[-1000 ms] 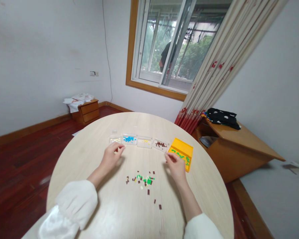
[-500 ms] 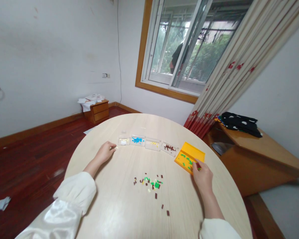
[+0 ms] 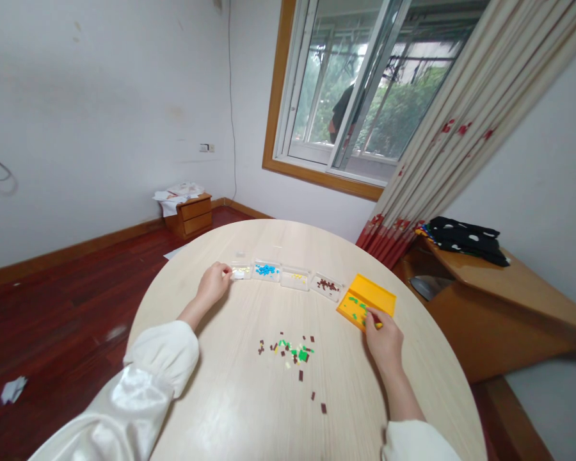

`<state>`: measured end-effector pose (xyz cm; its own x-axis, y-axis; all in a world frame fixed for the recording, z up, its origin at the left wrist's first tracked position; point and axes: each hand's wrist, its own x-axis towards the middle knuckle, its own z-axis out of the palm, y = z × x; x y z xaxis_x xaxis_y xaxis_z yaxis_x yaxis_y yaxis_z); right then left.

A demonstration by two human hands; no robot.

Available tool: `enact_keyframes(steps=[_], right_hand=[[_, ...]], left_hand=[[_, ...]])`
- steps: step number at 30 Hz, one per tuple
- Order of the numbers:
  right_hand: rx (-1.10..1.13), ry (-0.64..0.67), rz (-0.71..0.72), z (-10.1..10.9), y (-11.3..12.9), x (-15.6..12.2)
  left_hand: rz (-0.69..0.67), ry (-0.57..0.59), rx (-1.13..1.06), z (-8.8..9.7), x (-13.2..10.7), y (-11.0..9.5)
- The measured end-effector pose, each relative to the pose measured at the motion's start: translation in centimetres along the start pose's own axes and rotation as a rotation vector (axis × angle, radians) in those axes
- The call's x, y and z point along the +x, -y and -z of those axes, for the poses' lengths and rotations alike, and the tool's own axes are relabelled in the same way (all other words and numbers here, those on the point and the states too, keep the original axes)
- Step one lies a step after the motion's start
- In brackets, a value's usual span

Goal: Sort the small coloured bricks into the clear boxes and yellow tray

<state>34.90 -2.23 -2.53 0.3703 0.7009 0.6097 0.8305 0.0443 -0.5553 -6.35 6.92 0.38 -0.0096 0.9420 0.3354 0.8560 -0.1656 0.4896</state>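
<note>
Both hands have curled fingers: left hand at the far-left clear box, right hand over the yellow box; whether either is closed, I cannot tell.

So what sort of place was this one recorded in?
Most likely a room in a home, though that's a judgement: a long red-patterned curtain hangs beside the window, a small wooden drawer cabinet stands near the corner, and the floor is dark red planking.
</note>
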Motion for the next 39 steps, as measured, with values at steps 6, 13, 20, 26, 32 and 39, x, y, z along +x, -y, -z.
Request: enact_keyframes(steps=[6,13,20,26,32,39], right_hand=[[0.075,0.031,0.099,-0.1,2.0,-1.1],[0.265,0.504,0.185,0.0,7.8,-3.6],[0.273,0.832,0.188,0.5,10.3,-4.7],[0.245,0.812,0.238,-0.4,10.4,-4.8],[0.215,0.743,0.333,-0.8,10.6,-5.3],[0.215,0.567,0.348,-1.7,9.3,-3.3]], left_hand=[[0.116,-0.133,0.086,-1.1,1.6,-1.8],[-0.074,0.067,0.031,-0.7,-1.8,-4.5],[-0.374,0.448,-0.243,-1.9,-6.1,-8.0],[-0.491,0.571,-0.314,-2.7,-6.7,-9.2],[-0.493,0.613,-0.273,-2.8,-6.8,-9.5],[-0.538,0.611,-0.253,-3.6,-7.3,-9.8]])
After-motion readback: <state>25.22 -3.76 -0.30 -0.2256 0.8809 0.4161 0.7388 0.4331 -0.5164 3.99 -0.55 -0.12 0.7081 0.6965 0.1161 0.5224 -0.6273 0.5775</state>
